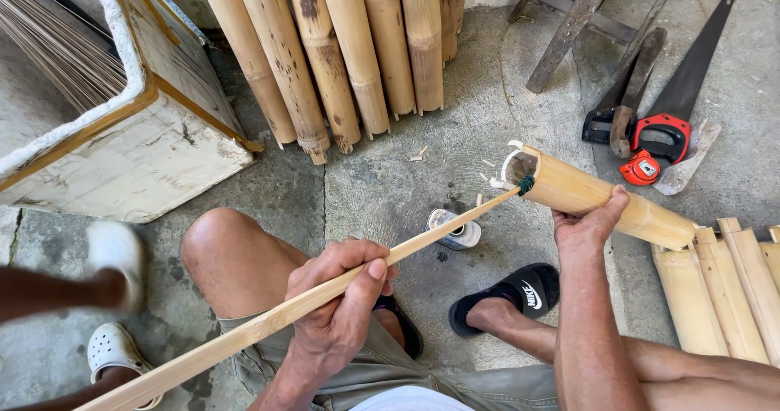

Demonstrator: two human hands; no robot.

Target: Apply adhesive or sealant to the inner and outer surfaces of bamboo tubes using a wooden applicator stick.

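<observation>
From the head view, the left hand has its fingers closed around a long bamboo stick, whose dark-wrapped tip sits at the open mouth of a short bamboo tube. The right hand grips that tube from below, fingers wrapped about it, holding it above the concrete floor. Upright bamboo poles lean at the far wall; saws lie to the far right, split slats near right. To work well, I judge the stick should stay in line with the tube's bore, with the tube held steady.
</observation>
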